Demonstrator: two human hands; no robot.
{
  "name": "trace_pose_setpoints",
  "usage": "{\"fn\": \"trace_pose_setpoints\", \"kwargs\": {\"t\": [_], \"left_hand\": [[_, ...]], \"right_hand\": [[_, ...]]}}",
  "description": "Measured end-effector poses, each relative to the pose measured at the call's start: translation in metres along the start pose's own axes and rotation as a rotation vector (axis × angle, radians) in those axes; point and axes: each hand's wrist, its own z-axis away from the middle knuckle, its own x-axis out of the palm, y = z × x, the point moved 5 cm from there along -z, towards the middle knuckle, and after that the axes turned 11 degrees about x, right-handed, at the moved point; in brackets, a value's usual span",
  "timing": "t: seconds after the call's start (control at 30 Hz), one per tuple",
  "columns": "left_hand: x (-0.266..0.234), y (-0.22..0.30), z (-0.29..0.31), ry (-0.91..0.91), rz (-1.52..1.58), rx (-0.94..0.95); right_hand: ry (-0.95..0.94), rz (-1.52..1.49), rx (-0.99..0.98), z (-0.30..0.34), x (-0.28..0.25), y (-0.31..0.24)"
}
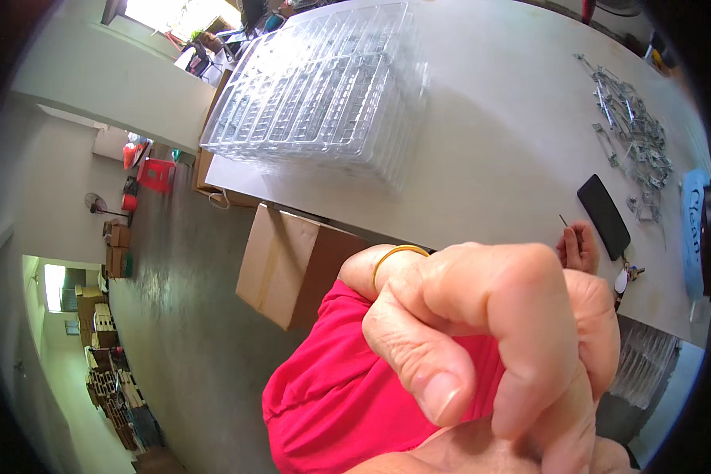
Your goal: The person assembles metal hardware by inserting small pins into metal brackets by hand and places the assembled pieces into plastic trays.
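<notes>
Close under the camera, one hand (482, 340) with a gold bangle (395, 254) filled the view, fingers curled narrow; probably the left, and whether it gripped anything I cannot tell. Beyond it, the other hand (581, 246) rested at the table's (482, 142) edge pinching a thin pin (563, 221), upright-slanted, just beside a black phone (603, 215); metal clips (632, 134) lay farther off.

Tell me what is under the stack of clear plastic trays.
The stack of clear plastic trays rests on the pale table, near its corner. Below that table edge a brown cardboard box stands on the floor. The trays blur the tabletop directly beneath, so anything there cannot be made out.
</notes>
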Motion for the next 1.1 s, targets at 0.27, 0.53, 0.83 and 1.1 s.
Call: {"fn": "trace_pose_setpoints", "kwargs": {"t": [0.27,0.53,0.83,1.1], "left_hand": [[-0.032,-0.007,-0.013,0.479,0.171,-0.169],[-0.067,-0.008,-0.009,0.488,0.196,-0.05],[-0.074,0.011,-0.022,0.255,0.028,0.072],[-0.053,0.035,-0.02,0.103,-0.163,0.181]], "right_hand": [[-0.023,0.014,-0.035,0.001,0.003,-0.003],[-0.062,0.001,0.105,0.005,0.0,0.001],[-0.019,0.301,-0.023,0.003,-0.014,-0.003],[-0.05,0.176,0.106,-0.004,-0.013,0.007]]}}
